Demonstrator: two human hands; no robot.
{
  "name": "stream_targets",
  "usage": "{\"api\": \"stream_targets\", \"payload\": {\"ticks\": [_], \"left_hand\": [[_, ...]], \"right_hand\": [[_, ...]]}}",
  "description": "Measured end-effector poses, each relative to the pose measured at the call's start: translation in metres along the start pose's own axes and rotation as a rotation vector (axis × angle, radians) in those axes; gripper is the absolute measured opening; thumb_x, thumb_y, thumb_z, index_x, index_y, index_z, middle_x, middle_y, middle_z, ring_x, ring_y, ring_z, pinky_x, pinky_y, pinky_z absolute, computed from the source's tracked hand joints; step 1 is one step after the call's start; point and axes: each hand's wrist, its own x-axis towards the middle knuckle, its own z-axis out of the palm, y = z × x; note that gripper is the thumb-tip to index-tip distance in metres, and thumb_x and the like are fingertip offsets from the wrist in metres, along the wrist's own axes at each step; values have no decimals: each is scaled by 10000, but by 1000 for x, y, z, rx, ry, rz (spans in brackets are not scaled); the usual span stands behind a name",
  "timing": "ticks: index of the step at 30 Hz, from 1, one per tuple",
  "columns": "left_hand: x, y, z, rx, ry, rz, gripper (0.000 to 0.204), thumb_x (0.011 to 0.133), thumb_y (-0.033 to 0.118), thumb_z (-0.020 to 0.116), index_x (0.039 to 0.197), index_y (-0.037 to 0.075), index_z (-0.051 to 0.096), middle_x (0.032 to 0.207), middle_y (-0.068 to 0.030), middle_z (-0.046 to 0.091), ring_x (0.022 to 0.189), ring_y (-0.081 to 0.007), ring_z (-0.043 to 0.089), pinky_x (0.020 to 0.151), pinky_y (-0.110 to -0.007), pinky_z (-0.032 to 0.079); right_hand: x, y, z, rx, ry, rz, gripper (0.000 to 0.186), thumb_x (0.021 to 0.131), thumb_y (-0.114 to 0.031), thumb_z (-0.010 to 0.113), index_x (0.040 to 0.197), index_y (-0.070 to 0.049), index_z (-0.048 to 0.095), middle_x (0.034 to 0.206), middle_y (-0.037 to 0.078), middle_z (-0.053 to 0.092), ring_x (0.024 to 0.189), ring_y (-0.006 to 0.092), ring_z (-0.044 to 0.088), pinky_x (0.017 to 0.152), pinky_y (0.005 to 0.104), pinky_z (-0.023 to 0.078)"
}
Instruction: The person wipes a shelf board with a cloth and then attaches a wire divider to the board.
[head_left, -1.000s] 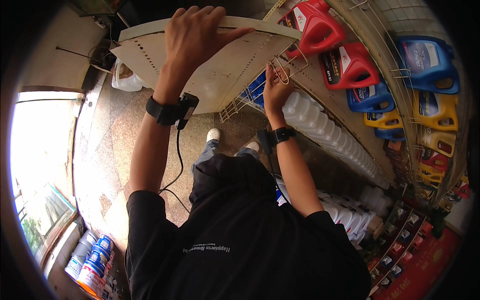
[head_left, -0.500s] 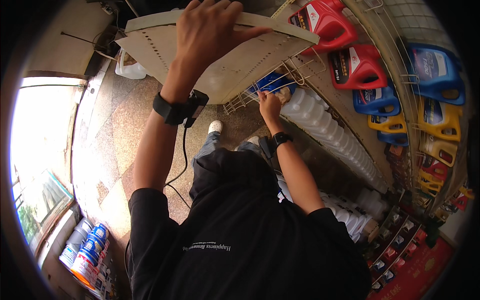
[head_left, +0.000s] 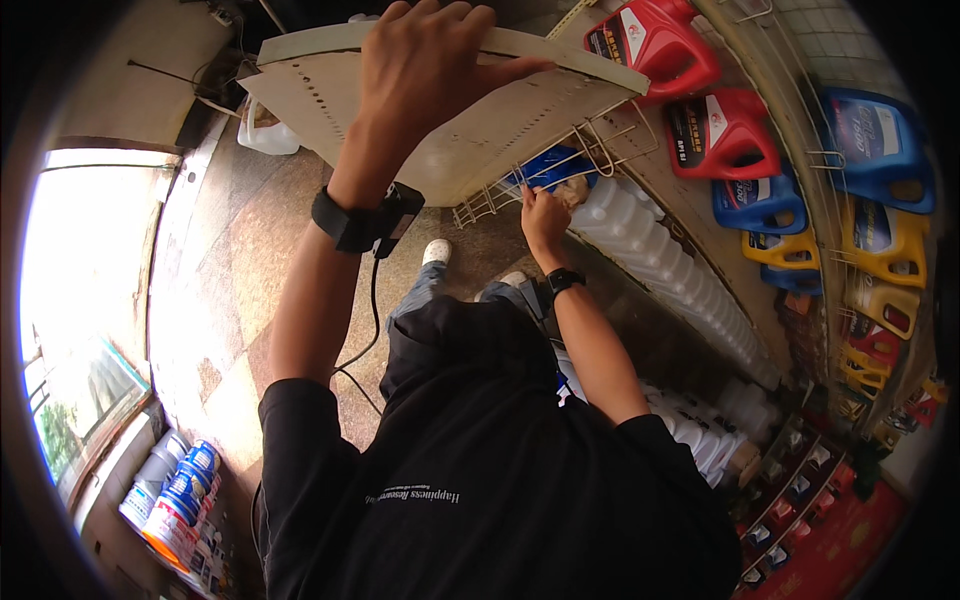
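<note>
My left hand (head_left: 420, 65) has its fingers wrapped over the top edge of a pale, perforated shelf board (head_left: 460, 150), with the thumb stretched along the edge. My right hand (head_left: 542, 215) is lower and to the right, fingers closed on a bar at the lower part of a white wire rack (head_left: 626, 152) beside the board. Just behind those fingers are a blue plastic bundle (head_left: 555, 165) and something tan, too small to make out. Translucent white containers (head_left: 640, 245) line the shelf below my right hand.
Red jugs (head_left: 720, 135), blue jugs (head_left: 870, 135) and yellow jugs (head_left: 880, 240) stand on shelves at right. A bright doorway (head_left: 85, 260) is at left, with stacked buckets (head_left: 185, 495) near it. My feet (head_left: 437, 252) stand on the tiled floor (head_left: 230, 250).
My right hand has moved down and left along the wire rack, from its upper loop to a lower bar. The board and my left hand appear slightly higher and farther right.
</note>
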Motion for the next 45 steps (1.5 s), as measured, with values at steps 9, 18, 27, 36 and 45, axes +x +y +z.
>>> {"api": "stream_targets", "payload": {"ticks": [9,18,27,36,45], "left_hand": [[-2,4,-2,17,-7,12,486,663,527,734,641,80,543,638,-70,577,650,-255,574,624,-366,440],[-12,-2,10,139,113,227,467,698,595,715,691,144,591,591,37,582,515,-95,556,523,-255,412],[-14,2,3,231,23,179,446,682,564,746,756,138,638,640,41,626,548,-96,602,551,-252,447],[-10,3,6,194,43,197,447,668,544,766,793,130,654,676,28,648,571,-102,619,569,-258,465],[2,14,-5,96,-79,33,442,634,475,771,736,75,613,632,-67,577,628,-249,580,615,-369,431]], "right_hand": [[-4,12,15,92,3,16,248,879,-285,610,842,-50,679,577,142,604,557,328,611,478,405,473],[-6,22,42,411,-229,43,290,853,-302,657,833,-12,653,655,163,619,586,324,595,500,403,450],[-2,28,46,226,-308,54,359,892,-347,603,769,-17,675,576,154,585,516,302,569,445,398,433],[-20,14,63,177,-59,47,352,897,-325,553,788,-27,705,624,210,620,594,363,629,527,442,509],[-15,-9,55,186,-12,38,417,912,-332,546,703,7,670,534,185,558,477,337,558,427,428,433]]}}
